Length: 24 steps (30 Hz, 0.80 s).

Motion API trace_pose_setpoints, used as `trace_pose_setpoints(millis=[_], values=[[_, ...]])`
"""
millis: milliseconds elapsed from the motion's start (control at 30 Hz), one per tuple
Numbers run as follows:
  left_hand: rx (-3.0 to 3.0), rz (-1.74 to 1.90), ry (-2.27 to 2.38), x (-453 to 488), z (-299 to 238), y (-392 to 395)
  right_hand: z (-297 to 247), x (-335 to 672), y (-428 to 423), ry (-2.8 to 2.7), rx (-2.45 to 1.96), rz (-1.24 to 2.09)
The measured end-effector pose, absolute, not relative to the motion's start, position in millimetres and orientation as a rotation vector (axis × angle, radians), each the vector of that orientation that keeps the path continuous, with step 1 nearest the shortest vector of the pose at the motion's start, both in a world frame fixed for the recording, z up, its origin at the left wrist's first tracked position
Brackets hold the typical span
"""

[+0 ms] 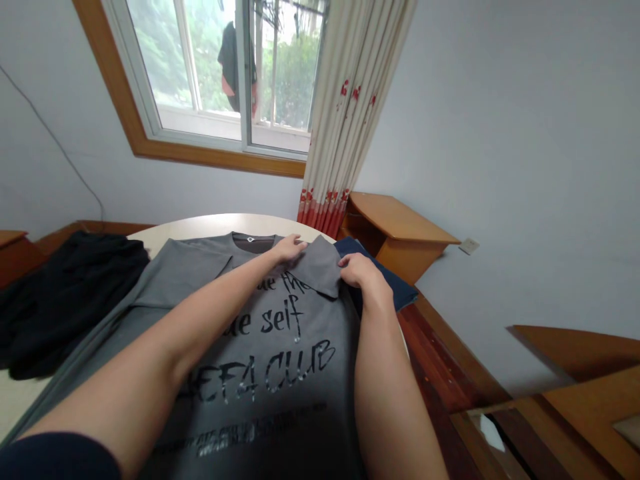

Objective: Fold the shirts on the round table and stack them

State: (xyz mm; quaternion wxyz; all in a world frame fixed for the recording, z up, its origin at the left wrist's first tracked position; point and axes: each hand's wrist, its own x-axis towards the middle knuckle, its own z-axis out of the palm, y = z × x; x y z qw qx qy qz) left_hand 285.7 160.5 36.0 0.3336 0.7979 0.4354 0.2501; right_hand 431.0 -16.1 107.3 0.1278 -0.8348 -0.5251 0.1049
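A dark grey T-shirt with black lettering lies spread, front side up, over a round pale table. My left hand rests at the shirt's shoulder beside the collar, its fingers stretched out and touching the cloth. At the outer edge of the sleeve, which is folded inward over the chest print, my right hand has thumb and fingers closed on the fabric. The other sleeve also lies toward the chest on the left. My left forearm hides part of the lettering.
Black clothing is heaped at the left of the table. Dark blue folded cloth lies at the right edge, past my right hand. Behind stand a wooden cabinet, a long curtain and a window.
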Motion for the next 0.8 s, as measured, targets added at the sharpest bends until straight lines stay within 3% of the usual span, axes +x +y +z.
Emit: trace_pose_setpoints(millis=[300, 800], values=[[2.159, 0.459, 1.295, 235.9, 18.2, 117.2, 98.7, 426.8, -10.4, -1.407, -2.436, 0.268], [1.450, 0.743, 1.094, 256.8, 46.6, 132.6, 88.5, 434.2, -3.9, -1.476, -2.449, 0.270]])
